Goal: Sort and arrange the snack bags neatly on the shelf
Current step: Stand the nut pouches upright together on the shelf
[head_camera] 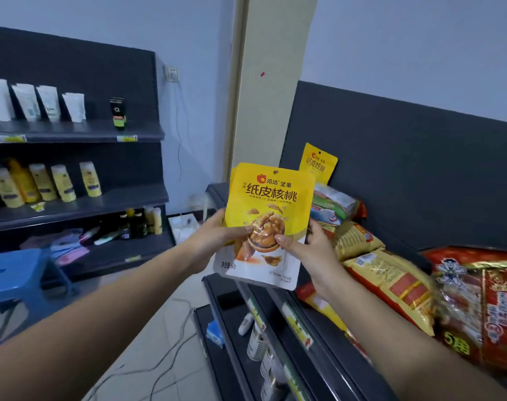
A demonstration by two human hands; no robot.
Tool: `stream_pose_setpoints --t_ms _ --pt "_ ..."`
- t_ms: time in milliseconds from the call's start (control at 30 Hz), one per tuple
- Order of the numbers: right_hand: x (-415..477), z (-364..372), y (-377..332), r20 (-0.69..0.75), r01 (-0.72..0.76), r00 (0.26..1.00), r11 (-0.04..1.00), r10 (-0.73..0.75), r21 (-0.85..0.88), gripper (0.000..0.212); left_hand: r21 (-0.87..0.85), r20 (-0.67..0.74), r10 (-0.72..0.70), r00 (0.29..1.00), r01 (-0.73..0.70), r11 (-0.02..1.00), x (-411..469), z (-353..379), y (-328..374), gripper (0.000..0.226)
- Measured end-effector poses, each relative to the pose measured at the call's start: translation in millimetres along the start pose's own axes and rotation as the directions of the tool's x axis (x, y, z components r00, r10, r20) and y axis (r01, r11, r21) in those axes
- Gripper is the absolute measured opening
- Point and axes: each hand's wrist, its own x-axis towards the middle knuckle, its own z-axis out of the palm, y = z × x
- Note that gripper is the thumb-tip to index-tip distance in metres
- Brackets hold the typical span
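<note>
I hold a yellow walnut snack bag (268, 204) upright in front of me with both hands. My left hand (217, 238) grips its lower left edge, thumb across the front. My right hand (313, 250) grips its lower right edge. A second yellow walnut bag (317, 163) stands against the dark back panel at the far end of the shelf (275, 308) on my right. Along that shelf lie a green and white bag (333, 202), yellow bags with red stripes (391, 279) and a large red bag (484, 302) nearest me.
Another dark shelf unit (78, 134) stands to the left with white tubes, yellow bottles and small items. A blue plastic stool (18, 273) sits at lower left. Cables run over the tiled floor (159, 342). Lower shelves on the right hold small bottles (255, 342).
</note>
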Motion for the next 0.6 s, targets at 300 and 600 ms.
stream_pose_setpoints --t_ms 300,600 --pt "17.6 -86.5 5.1 -0.515 0.067 0.855 0.998 -0.067 -0.019 0.032 -0.008 0.416 0.108 0.903 -0.115 0.993 109.2 112.8 4.0 0.072" --pt "-6.6 -152.1 34.5 -0.578 -0.05 0.786 0.908 -0.221 -0.416 0.04 0.467 0.533 0.045 0.845 -0.338 0.817 137.7 212.0 -52.0 0.067"
